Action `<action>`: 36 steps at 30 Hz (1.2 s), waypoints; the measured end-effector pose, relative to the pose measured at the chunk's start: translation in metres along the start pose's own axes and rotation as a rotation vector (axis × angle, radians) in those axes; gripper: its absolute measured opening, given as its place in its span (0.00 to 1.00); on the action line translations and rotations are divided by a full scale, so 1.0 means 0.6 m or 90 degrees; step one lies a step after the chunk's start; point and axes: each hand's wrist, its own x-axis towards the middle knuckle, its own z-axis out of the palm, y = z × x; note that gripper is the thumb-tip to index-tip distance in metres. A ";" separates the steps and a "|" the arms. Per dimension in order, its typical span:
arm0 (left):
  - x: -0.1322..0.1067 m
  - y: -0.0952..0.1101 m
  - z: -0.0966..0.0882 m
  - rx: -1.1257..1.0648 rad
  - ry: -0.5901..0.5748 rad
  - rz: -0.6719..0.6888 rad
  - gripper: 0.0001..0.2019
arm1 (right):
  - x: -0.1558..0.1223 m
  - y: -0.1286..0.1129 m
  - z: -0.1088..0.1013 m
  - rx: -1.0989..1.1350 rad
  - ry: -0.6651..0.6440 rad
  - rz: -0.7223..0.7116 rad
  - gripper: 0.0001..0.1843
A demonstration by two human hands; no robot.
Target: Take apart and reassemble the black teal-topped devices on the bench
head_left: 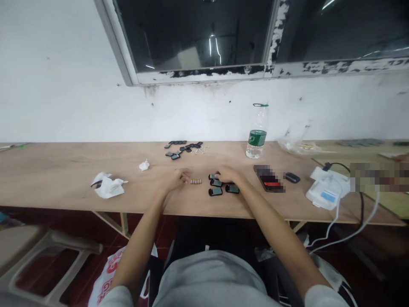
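Observation:
My left hand [177,179] rests on the wooden table [64,175] with its fingers curled together, right beside a short row of small metal pieces [196,181]. What its fingers pinch, if anything, is too small to make out. My right hand [227,175] lies palm down with its fingers bent over a cluster of small black key-fob-like cases [220,187], touching the nearest ones. One case [215,192] and another [232,189] lie just in front of that hand.
A heap of more black parts [182,149] lies near the wall. A water bottle [257,133], a phone [269,179], a white device with cables [326,192], crumpled tissue [108,186] and a plastic bag [298,146] sit on the table. A plastic stool [38,260] stands lower left.

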 end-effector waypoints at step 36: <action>-0.003 0.081 0.086 0.148 0.240 0.351 0.28 | -0.099 -0.063 0.001 0.532 0.094 -0.014 0.21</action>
